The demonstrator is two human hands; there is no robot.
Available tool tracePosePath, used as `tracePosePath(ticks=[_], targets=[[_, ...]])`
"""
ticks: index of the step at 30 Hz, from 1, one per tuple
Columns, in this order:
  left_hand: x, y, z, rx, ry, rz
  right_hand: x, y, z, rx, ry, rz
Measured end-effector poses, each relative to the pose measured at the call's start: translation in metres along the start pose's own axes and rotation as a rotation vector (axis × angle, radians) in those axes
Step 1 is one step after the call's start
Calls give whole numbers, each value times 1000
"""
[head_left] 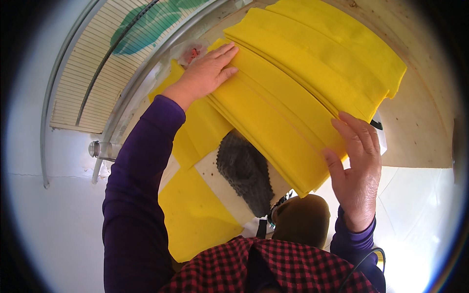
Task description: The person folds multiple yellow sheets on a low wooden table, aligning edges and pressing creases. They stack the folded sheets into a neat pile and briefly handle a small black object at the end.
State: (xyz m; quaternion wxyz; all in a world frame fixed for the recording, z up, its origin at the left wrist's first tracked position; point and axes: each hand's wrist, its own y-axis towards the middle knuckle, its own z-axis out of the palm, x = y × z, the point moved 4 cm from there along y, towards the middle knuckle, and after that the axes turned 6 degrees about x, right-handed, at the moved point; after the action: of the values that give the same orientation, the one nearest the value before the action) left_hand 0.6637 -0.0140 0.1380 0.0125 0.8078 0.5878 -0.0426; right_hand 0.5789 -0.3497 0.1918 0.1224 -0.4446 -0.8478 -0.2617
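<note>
Well to the left of the front yellow stack [273, 107], past its far corner, stands a slatted panel [90, 73] with a green leaf pattern. Nearer, loose yellow sheets [200, 210] spread out from the stack's left end, toward the person. The left hand [207, 71] lies flat on that end, palm down, fingers extended and gripping nothing. Just below the stack's near edge is a dark grey cloth [244, 171] with a scalloped border. The front stack itself runs slantwise between the two hands, and along its far side lies a back yellow stack [322, 49]. At the stack's right end the right hand [359, 161] is open, thumb apart from loosely curved fingers. Bare tabletop [420, 132] shows beyond, farther right. The step looks like smoothing and lining up layers; the next move probably calls for evening the right edge while the left hand steadies.
</note>
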Motion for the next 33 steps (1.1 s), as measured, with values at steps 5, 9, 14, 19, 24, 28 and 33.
tracePosePath(ticks=[5, 9, 14, 19, 24, 28, 33], targets=[[-4, -3, 9, -99, 51, 36, 22, 13, 7, 142, -11, -120], [-4, -3, 15, -104, 54, 29, 28, 27, 38, 229, -79, -191], [-5, -4, 19, -109, -27, 50, 18, 23, 71, 325, -171, -182], [-4, -4, 25, -60, -57, 8, 11, 16, 79, 277, -158, -203], [-5, -7, 30, -92, -84, 27, 11, 12, 87, 303, -159, -184], [-7, -9, 34, -196, -121, 72, 11, 10, 90, 336, -147, -160], [-7, -16, 41, -301, -179, 99, 14, 5, 95, 328, -134, -166]])
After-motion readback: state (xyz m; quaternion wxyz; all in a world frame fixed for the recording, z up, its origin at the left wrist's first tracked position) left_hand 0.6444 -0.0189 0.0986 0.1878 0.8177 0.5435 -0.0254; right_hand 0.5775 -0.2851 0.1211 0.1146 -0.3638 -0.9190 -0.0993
